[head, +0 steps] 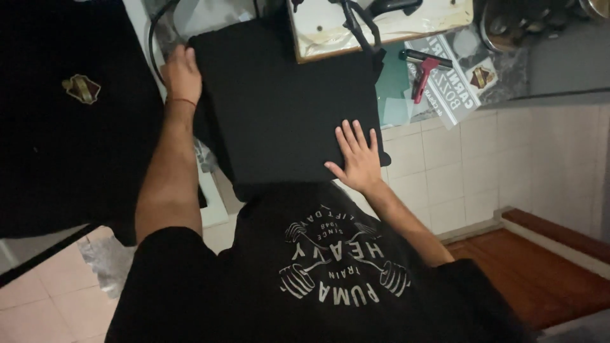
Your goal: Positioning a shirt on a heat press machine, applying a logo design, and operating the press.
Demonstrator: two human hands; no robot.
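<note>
A black garment (286,108) lies spread flat over the lower plate of a press. My left hand (181,73) is at its far left corner, with the fingers curled over the fabric edge. Flat on the near right corner lies my right hand (359,155), fingers spread and palm down, holding nothing. The garment's near edge hangs down towards my chest. I wear a black shirt with a pale print (337,260).
The press's raised upper plate (381,25) with its black handle stands just beyond the garment. A second black garment with a gold and maroon emblem (81,89) lies at the left. A red-handled tool (422,76), printed sheets (454,82) and metal bowls (508,25) sit at the right. Pale tiles and a wooden step (546,267) lie below.
</note>
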